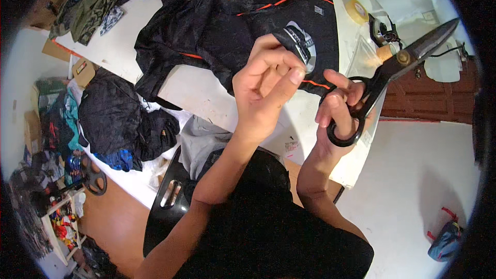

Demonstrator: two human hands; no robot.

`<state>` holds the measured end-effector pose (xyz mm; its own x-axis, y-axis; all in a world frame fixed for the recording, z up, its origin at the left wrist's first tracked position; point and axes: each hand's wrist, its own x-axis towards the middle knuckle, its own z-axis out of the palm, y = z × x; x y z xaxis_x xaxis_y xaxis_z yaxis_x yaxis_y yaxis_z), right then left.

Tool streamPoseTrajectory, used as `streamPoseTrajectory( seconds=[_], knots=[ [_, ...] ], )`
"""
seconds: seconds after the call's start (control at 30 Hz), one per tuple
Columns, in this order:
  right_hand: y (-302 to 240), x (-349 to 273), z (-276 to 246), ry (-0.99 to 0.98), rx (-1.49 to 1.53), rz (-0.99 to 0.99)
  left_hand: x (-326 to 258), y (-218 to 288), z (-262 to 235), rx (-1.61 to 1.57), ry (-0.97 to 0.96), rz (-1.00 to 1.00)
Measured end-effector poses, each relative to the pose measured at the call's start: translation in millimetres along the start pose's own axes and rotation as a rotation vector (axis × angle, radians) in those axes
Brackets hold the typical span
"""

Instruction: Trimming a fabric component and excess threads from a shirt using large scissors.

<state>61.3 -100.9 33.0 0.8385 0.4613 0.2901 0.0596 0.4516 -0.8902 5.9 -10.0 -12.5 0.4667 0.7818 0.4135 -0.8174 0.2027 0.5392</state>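
My left hand is raised above the table, palm toward me, with the fingers curled and the thumb tip pressed to the forefinger. Whatever lies in that pinch is too small or hidden to make out. Right behind the fingertips shows a grey and white print on black material; I cannot tell whether the hand touches it. A pair of large black scissors is in my right hand, fingers through the handle loops, blades closed and pointing to the upper right. Under both hands a black garment with orange piping lies spread out.
The white table carries a tape roll and a small dark device at the right. Camouflage cloth lies far left. Dark clothes are heaped left of the table, near a black handwheel. A bag is lower right.
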Motion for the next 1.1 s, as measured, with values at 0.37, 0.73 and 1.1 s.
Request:
streamPoseTrajectory(
  seconds=[0.37, 0.73, 1.1],
  knots=[
    [0.5, 4.6, -1.4, 0.075, 0.002, 0.101, -0.9, -7.2, -7.7, 0.364, -0.188, 0.142],
    [-7.7, 1.4, -32.7, 0.043, -0.123, 0.097, -2.1, -6.1, 3.3, 0.001, 0.007, -0.152],
    [-4.5, -6.7, -27.1, 0.086, -0.271, 0.074, -1.8, -2.0, 18.6, 0.077, 0.116, -0.172]
  ],
)
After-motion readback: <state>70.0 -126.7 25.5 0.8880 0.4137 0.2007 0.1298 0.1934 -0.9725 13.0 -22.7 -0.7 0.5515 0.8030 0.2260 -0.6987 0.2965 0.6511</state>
